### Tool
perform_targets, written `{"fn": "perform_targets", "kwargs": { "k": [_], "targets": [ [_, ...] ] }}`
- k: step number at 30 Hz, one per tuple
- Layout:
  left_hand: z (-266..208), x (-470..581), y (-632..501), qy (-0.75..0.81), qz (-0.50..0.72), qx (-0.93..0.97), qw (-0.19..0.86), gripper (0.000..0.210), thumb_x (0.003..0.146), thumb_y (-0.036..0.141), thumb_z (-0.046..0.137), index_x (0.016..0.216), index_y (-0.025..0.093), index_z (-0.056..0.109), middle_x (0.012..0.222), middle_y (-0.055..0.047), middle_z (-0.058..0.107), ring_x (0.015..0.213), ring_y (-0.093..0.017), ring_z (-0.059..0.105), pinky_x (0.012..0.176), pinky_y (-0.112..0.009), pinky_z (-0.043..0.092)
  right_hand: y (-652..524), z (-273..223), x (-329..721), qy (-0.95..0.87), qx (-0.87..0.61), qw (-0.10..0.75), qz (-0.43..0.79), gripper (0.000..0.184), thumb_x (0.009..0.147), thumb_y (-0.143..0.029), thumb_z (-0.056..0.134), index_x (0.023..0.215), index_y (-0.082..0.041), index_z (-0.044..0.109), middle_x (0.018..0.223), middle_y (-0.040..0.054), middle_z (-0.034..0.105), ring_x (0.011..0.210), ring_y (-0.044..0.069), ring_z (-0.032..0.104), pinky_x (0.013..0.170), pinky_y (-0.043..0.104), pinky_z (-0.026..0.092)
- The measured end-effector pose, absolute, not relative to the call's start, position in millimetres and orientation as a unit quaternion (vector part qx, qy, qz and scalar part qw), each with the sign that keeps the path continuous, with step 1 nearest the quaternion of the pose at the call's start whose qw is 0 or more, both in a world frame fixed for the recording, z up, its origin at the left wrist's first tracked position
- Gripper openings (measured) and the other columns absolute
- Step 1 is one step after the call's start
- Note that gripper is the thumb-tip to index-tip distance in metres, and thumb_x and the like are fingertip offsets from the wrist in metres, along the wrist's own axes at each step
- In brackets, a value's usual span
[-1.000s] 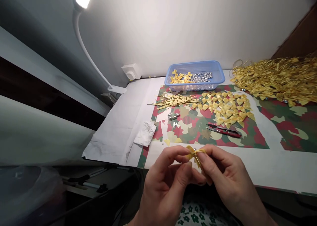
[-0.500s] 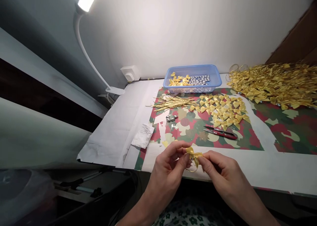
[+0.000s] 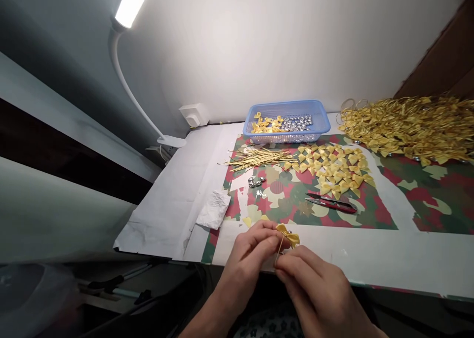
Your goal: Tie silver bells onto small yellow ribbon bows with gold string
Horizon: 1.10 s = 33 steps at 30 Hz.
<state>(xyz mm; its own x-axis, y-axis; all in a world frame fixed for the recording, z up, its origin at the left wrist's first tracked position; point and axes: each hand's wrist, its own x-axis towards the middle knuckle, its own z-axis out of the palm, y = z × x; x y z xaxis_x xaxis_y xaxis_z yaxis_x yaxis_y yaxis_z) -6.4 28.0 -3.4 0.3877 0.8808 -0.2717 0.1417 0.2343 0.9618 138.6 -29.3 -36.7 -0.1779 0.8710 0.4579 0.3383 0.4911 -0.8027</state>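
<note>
Over the table's front edge, my left hand (image 3: 249, 260) pinches a yellow ribbon bow (image 3: 289, 236) between thumb and fingers. A small silver bell shows in part at the bow's far side. From the bow a thin gold cord (image 3: 279, 249) runs down to my right hand (image 3: 317, 281), whose fingertips are closed on it. Beyond my hands lie several silver bells (image 3: 255, 181), a bundle of gold cords (image 3: 259, 159) and rows of yellow bows (image 3: 335, 168). Red-handled thread snips (image 3: 331, 203) rest on the patterned mat.
A blue basket (image 3: 287, 138) with bows and bells stands by the wall. At the right is a large heap of gold cord loops with bows (image 3: 414, 128). A crumpled white tissue (image 3: 214, 209) lies left, and a lamp (image 3: 126, 81) is clipped at the table's left edge.
My right hand has let go of the bow's side, moved down and left, and now grips the cord. The bow has turned in my left hand, and the view has tilted slightly.
</note>
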Motion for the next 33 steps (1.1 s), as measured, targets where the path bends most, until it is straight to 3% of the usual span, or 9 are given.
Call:
{"fn": "perform_targets", "kwargs": {
  "k": [4, 6, 8, 12, 15, 19, 25, 29, 33],
  "targets": [
    [-3.8, -9.1, 31.2, 0.483, 0.288, 0.498, 0.660, 0.017, 0.086, 0.028, 0.069, 0.074, 0.016, 0.074, 0.091, -0.003, 0.060, 0.085, -0.016, 0.055, 0.076, -0.024, 0.044, -31.2, -34.8, 147.9, -0.739, -0.411, 0.445, 0.295, 0.023, 0.095, -0.005, 0.044, 0.108, -0.017, 0.059, 0.091, 0.0075, 0.062, 0.083, 0.016, 0.064, 0.072, 0.024, 0.055],
    [-2.9, -8.9, 32.8, 0.488, 0.289, 0.507, 0.649, 0.015, 0.083, 0.027, 0.072, 0.074, 0.016, 0.075, 0.091, -0.004, 0.060, 0.085, -0.016, 0.056, 0.076, -0.024, 0.044, -29.9, -28.9, 156.4, -0.730, -0.412, 0.450, 0.308, 0.038, 0.095, -0.002, 0.040, 0.126, -0.019, 0.054, 0.102, 0.0079, 0.063, 0.088, 0.014, 0.064, 0.077, 0.022, 0.055],
    [-1.1, -8.0, 33.5, 0.489, 0.290, 0.530, 0.629, 0.016, 0.084, 0.028, 0.071, 0.074, 0.015, 0.075, 0.092, -0.004, 0.061, 0.086, -0.017, 0.057, 0.075, -0.024, 0.045, -27.2, -23.2, 161.7, -0.709, -0.419, 0.474, 0.311, 0.052, 0.094, 0.001, 0.035, 0.138, -0.024, 0.045, 0.106, 0.0060, 0.062, 0.075, 0.009, 0.062, 0.069, 0.017, 0.054],
    [2.7, -6.6, 30.8, 0.488, 0.282, 0.528, 0.635, 0.017, 0.087, 0.031, 0.068, 0.084, 0.016, 0.075, 0.092, -0.005, 0.063, 0.076, -0.016, 0.058, 0.060, -0.023, 0.047, -21.0, -21.5, 159.0, -0.675, -0.452, 0.497, 0.304, 0.055, 0.096, -0.003, 0.031, 0.145, -0.026, 0.036, 0.086, 0.0000, 0.063, 0.054, 0.007, 0.053, 0.058, 0.016, 0.051],
    [3.1, -7.1, 28.5, 0.475, 0.298, 0.509, 0.653, 0.014, 0.087, 0.029, 0.069, 0.083, 0.016, 0.072, 0.084, -0.003, 0.062, 0.077, -0.016, 0.059, 0.070, -0.026, 0.050, -18.9, -24.8, 154.6, -0.651, -0.486, 0.480, 0.330, 0.050, 0.100, -0.012, 0.034, 0.149, -0.020, 0.030, 0.084, -0.0004, 0.064, 0.056, 0.007, 0.055, 0.061, 0.015, 0.052],
    [0.7, -7.5, 28.4, 0.459, 0.299, 0.519, 0.656, 0.014, 0.089, 0.026, 0.067, 0.082, 0.015, 0.070, 0.081, -0.003, 0.064, 0.079, -0.017, 0.060, 0.077, -0.029, 0.049, -20.2, -23.9, 155.1, -0.601, -0.500, 0.455, 0.426, 0.036, 0.103, -0.025, 0.038, 0.138, -0.021, 0.046, 0.086, 0.0005, 0.064, 0.072, 0.009, 0.062, 0.063, 0.015, 0.051],
    [0.6, -3.6, 28.1, 0.450, 0.299, 0.520, 0.662, 0.013, 0.090, 0.025, 0.066, 0.084, 0.014, 0.070, 0.081, -0.003, 0.066, 0.081, -0.018, 0.061, 0.078, -0.029, 0.048, -15.3, -25.1, 153.1, -0.522, -0.492, 0.486, 0.500, 0.024, 0.102, -0.030, 0.045, 0.114, -0.021, 0.063, 0.068, -0.0033, 0.059, 0.059, 0.010, 0.056, 0.057, 0.017, 0.050],
    [1.2, -5.1, 26.9, 0.445, 0.299, 0.489, 0.688, 0.013, 0.091, 0.026, 0.065, 0.086, 0.014, 0.069, 0.082, -0.004, 0.068, 0.082, -0.018, 0.062, 0.081, -0.030, 0.049, -9.8, -37.1, 151.3, -0.616, -0.514, 0.503, 0.323, 0.019, 0.097, -0.014, 0.048, 0.100, -0.019, 0.066, 0.074, -0.0014, 0.066, 0.058, 0.009, 0.061, 0.056, 0.017, 0.051],
    [-0.5, -8.4, 26.5, 0.470, 0.298, 0.456, 0.695, 0.013, 0.088, 0.027, 0.070, 0.086, 0.014, 0.069, 0.088, -0.005, 0.072, 0.089, -0.018, 0.064, 0.087, -0.029, 0.049, -11.2, -46.1, 152.9, -0.680, -0.536, 0.460, 0.197, 0.024, 0.093, -0.005, 0.046, 0.093, -0.020, 0.066, 0.080, 0.0016, 0.067, 0.066, 0.013, 0.063, 0.060, 0.022, 0.049]
  ]
}}
